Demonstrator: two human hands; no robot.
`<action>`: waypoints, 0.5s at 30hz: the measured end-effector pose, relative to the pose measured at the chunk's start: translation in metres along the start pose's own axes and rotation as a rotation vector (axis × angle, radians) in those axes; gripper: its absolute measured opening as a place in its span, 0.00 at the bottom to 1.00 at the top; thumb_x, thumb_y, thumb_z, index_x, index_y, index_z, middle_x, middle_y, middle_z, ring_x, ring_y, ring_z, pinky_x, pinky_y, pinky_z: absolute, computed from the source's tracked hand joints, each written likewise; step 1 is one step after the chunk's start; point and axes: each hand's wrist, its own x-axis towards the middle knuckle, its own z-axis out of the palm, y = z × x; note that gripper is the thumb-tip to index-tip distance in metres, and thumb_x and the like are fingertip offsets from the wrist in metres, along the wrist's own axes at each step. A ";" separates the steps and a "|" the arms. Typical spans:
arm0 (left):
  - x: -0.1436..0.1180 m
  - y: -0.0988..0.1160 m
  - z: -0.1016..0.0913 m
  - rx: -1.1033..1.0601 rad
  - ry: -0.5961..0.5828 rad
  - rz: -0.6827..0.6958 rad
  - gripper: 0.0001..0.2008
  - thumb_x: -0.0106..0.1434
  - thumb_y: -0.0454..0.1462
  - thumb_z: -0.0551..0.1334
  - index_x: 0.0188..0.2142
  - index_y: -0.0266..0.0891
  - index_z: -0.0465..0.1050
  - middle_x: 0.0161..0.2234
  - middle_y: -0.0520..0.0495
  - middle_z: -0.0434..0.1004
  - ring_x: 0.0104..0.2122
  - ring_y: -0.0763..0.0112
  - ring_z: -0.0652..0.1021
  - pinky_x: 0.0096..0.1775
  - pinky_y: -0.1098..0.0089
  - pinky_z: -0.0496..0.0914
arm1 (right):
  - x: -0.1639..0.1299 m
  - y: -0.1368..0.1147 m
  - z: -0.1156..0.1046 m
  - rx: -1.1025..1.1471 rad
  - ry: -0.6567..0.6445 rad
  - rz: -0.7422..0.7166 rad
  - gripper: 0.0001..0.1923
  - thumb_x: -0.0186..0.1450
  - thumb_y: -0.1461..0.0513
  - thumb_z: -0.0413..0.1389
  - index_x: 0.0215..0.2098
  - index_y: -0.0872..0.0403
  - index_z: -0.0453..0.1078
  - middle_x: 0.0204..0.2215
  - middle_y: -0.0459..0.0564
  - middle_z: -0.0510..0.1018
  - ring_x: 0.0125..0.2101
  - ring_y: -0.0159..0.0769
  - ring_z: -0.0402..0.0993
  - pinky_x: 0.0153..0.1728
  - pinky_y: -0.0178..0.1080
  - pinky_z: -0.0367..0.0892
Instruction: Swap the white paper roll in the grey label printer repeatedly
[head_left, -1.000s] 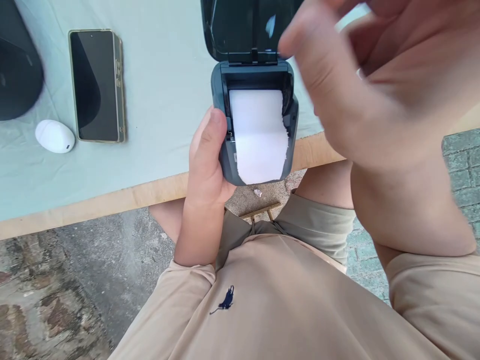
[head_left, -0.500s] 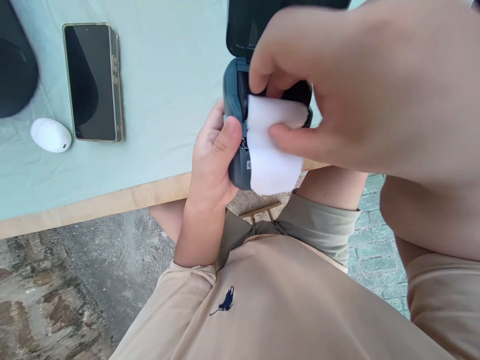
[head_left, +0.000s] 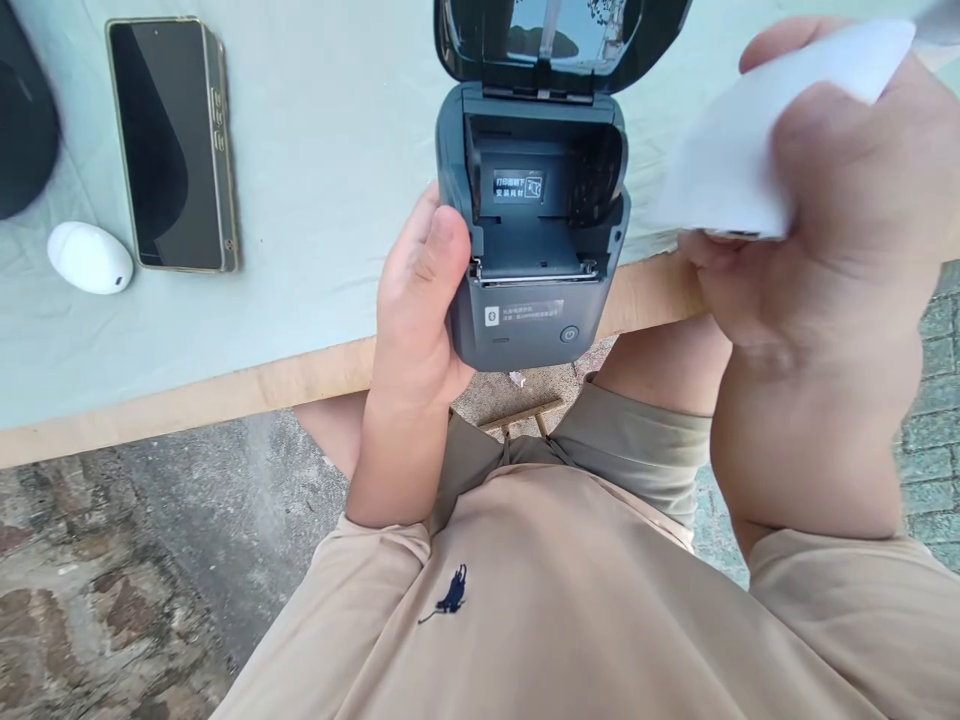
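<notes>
Here on my feed, the left hand (head_left: pixel 420 310) has the dark printer (head_left: pixel 529 250) by its left side, thumb lying along the casing near the front; the fingers underneath are hidden, so I can't tell how well they support it. The printer sits at the middle of the scene, its near end reaching past the table edge (head_left: pixel 187 410). Lid (head_left: pixel 559 30) up and tipped to the far side, compartment (head_left: pixel 551 150) bare, and I can read a label on its back wall!

Over on the right, well apart from the printer, the right hand (head_left: pixel 847 200) is closed around the white paper (head_left: pixel 735 150), pinching it, a loose flap fanning out to the left. There's blur over the fingertips, so I can't make out every contact.

What worries me? That flap, first: with only part of the paper gripped, I judge the loose end could unwind or crease, or slip out if the pinch eases. Then the printer: one-sided hold, nose over the edge, so a slack thumb could let it tip toward the lap. The raised lid looks exposed too; a knock from the right hand might swing it down. The phone (head_left: pixel 169 140) and white oval case (head_left: pixel 90 258) lie safely left.
</notes>
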 end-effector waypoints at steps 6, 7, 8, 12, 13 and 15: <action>0.001 -0.002 -0.002 -0.028 -0.023 0.033 0.15 0.74 0.44 0.56 0.50 0.43 0.78 0.53 0.47 0.80 0.70 0.55 0.64 0.66 0.57 0.69 | -0.004 0.004 -0.013 -0.121 -0.128 -0.279 0.19 0.60 0.52 0.66 0.45 0.52 0.73 0.34 0.49 0.68 0.33 0.28 0.62 0.38 0.36 0.64; 0.001 -0.002 -0.002 -0.033 -0.032 0.031 0.15 0.74 0.43 0.55 0.51 0.42 0.78 0.53 0.47 0.80 0.71 0.55 0.64 0.66 0.57 0.69 | -0.003 0.005 -0.016 -0.217 -0.128 -0.343 0.19 0.62 0.52 0.64 0.48 0.52 0.73 0.38 0.50 0.69 0.36 0.29 0.64 0.43 0.36 0.65; 0.001 -0.001 -0.003 -0.032 -0.041 0.028 0.15 0.74 0.42 0.55 0.50 0.43 0.78 0.53 0.47 0.80 0.71 0.55 0.64 0.66 0.57 0.69 | -0.001 0.006 -0.019 -0.313 -0.120 -0.406 0.22 0.62 0.52 0.63 0.50 0.53 0.73 0.41 0.51 0.70 0.40 0.31 0.66 0.47 0.36 0.66; 0.001 -0.002 -0.004 -0.034 -0.059 0.051 0.13 0.73 0.42 0.57 0.49 0.43 0.79 0.54 0.46 0.81 0.69 0.54 0.67 0.64 0.59 0.72 | 0.009 0.010 -0.025 -0.549 -0.153 -0.537 0.34 0.63 0.56 0.61 0.65 0.55 0.60 0.45 0.51 0.73 0.46 0.35 0.71 0.46 0.37 0.69; 0.001 -0.002 -0.004 -0.045 -0.059 0.051 0.13 0.73 0.42 0.58 0.49 0.43 0.78 0.54 0.46 0.81 0.68 0.54 0.68 0.64 0.59 0.72 | 0.011 0.010 -0.025 -0.585 -0.165 -0.530 0.35 0.64 0.59 0.59 0.67 0.54 0.57 0.45 0.50 0.75 0.45 0.34 0.72 0.43 0.37 0.69; 0.001 -0.003 -0.004 -0.064 -0.038 0.043 0.13 0.73 0.42 0.57 0.49 0.42 0.78 0.53 0.47 0.80 0.68 0.53 0.69 0.63 0.57 0.73 | 0.013 0.010 -0.022 -0.674 -0.180 -0.486 0.35 0.63 0.65 0.56 0.67 0.51 0.55 0.45 0.47 0.75 0.40 0.31 0.71 0.39 0.37 0.66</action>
